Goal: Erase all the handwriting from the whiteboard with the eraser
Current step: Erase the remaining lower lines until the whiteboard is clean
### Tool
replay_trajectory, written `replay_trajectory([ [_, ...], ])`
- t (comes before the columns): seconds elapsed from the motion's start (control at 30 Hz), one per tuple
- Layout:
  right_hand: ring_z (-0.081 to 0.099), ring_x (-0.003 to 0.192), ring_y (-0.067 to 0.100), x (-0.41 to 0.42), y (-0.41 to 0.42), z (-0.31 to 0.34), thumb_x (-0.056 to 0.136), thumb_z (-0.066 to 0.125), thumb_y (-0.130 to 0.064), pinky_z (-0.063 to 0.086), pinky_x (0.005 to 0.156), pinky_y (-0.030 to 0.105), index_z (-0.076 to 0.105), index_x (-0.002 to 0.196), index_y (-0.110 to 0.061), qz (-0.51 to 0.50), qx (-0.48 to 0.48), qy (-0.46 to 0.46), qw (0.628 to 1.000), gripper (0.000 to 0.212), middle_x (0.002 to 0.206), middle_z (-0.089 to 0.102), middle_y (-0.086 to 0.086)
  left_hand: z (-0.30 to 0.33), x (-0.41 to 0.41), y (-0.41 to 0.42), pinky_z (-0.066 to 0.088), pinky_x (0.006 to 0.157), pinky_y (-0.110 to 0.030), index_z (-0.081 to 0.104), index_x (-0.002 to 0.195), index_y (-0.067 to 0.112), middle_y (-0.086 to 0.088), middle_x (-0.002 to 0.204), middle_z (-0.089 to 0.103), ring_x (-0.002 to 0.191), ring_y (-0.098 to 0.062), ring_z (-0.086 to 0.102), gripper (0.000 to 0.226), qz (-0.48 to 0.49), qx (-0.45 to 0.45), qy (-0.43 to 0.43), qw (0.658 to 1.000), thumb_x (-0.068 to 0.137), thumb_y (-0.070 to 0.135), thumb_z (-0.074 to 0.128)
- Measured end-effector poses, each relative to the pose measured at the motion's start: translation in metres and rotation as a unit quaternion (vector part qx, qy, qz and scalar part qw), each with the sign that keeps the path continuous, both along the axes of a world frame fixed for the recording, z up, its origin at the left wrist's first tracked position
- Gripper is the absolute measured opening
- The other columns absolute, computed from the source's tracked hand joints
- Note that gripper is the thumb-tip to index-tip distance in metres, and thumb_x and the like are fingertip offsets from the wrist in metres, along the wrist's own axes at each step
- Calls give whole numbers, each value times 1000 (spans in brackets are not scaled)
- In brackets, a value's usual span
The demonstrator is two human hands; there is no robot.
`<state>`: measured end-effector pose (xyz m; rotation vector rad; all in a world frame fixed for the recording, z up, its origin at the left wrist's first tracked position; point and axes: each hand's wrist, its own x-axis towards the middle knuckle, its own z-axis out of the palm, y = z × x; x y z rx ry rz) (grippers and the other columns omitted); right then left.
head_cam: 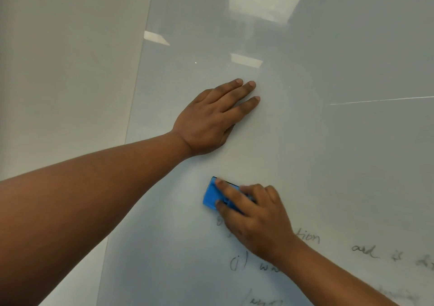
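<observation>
Along the whiteboard's (328, 141) left edge a plain wall (58, 59) is seen, and no writing is visible on the upper part of the board near that edge. The left hand (209, 120) is laid flat against the board there, its fingers (244, 87) spread open and gripping nothing. Below it and slightly to the right, the blue eraser (212, 197) is pressed to the board and gripped by the closed fingers (229, 193) of the right hand (256, 219). The upper area appears wiped (only ceiling-light reflections and one thin pale streak toward the right edge are seen there). Handwriting (310, 236) is left along the bottom, in several lines running to the right edge, some already smudged. The task is judged partly done, with the lower lines left to clear.
</observation>
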<state>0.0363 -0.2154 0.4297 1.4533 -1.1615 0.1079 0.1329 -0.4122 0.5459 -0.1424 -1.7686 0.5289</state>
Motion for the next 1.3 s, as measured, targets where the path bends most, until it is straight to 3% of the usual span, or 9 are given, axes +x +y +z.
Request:
replay_trajectory([
  [0.2, 61, 85, 30, -13, 7, 22, 93, 75, -24, 44, 68, 41, 77, 105, -19, 6, -210, -122, 970, 13, 147, 56, 5, 0, 0, -4, 34, 113, -43, 41, 156, 19, -12, 164, 33, 151, -34, 31, 51, 37, -52, -16, 998, 107, 34, 42],
  [0.27, 62, 87, 29, -11, 2, -7, 92, 75, -23, 44, 67, 41, 78, 104, -22, 10, -171, -99, 980, 12, 146, 58, 2, -2, -1, -5, 29, 118, -44, 36, 158, 20, -10, 166, 29, 154, -33, 26, 52, 44, -95, -50, 993, 108, 35, 38],
  [0.4, 59, 103, 27, -9, 13, -52, 87, 68, -27, 45, 72, 41, 75, 109, -28, -6, 4, -73, 997, 23, 151, 53, -3, -5, 0, -6, 25, 122, -42, 33, 159, 17, -9, 167, 27, 155, -30, 23, 51, 37, -126, -71, 989, 110, 31, 35],
  [0.47, 57, 107, 28, -14, 20, -52, 86, 68, -27, 46, 75, 43, 72, 113, -27, -10, -13, -97, 995, 27, 150, 54, 3, -7, 0, -5, 27, 123, -44, 32, 160, 16, -10, 167, 26, 155, -31, 22, 52, 39, -123, -72, 989, 110, 30, 35],
  [0.63, 62, 102, 36, -14, 17, -57, 95, 69, -24, 45, 85, 43, 63, 129, -24, -9, -210, -201, 957, 34, 145, 53, 14, -14, -3, -4, 26, 123, -44, 32, 160, 14, -10, 167, 26, 155, -31, 22, 52, 38, -118, -68, 990, 110, 29, 35],
  [0.87, 61, 100, 26, 4, 12, -110, 94, 69, -25, 48, 75, 44, 72, 118, -31, 2, -35, -163, 986, 26, 145, 58, 3, -19, -5, -5, 28, 122, -46, 32, 159, 12, -11, 167, 27, 155, -32, 22, 52, 33, -113, -54, 992, 110, 27, 38],
  [1.07, 56, 94, 29, -17, 19, -84, 92, 75, -21, 41, 81, 39, 68, 124, -25, -2, -271, -234, 934, 33, 140, 58, 18, -21, -7, -4, 27, 123, -44, 34, 158, 10, -12, 165, 30, 154, -32, 25, 51, 38, -124, -44, 991, 108, 23, 38],
  [1.23, 57, 94, 26, 8, 1, -128, 90, 71, -26, 45, 75, 43, 71, 121, -31, -3, -76, -213, 974, 31, 144, 53, 5, -44, -6, 1, 23, 125, -45, 26, 160, 8, -12, 168, 24, 156, -32, 19, 56, 26, -169, -110, 979, 108, 27, 36],
  [1.3, 58, 95, 28, 1, 9, -126, 91, 71, -26, 45, 76, 43, 70, 121, -29, 3, -97, -222, 970, 30, 142, 54, 8, -68, -5, 6, 21, 126, -44, 25, 161, 9, -12, 168, 22, 156, -32, 16, 59, 31, -182, -141, 973, 106, 29, 37],
])
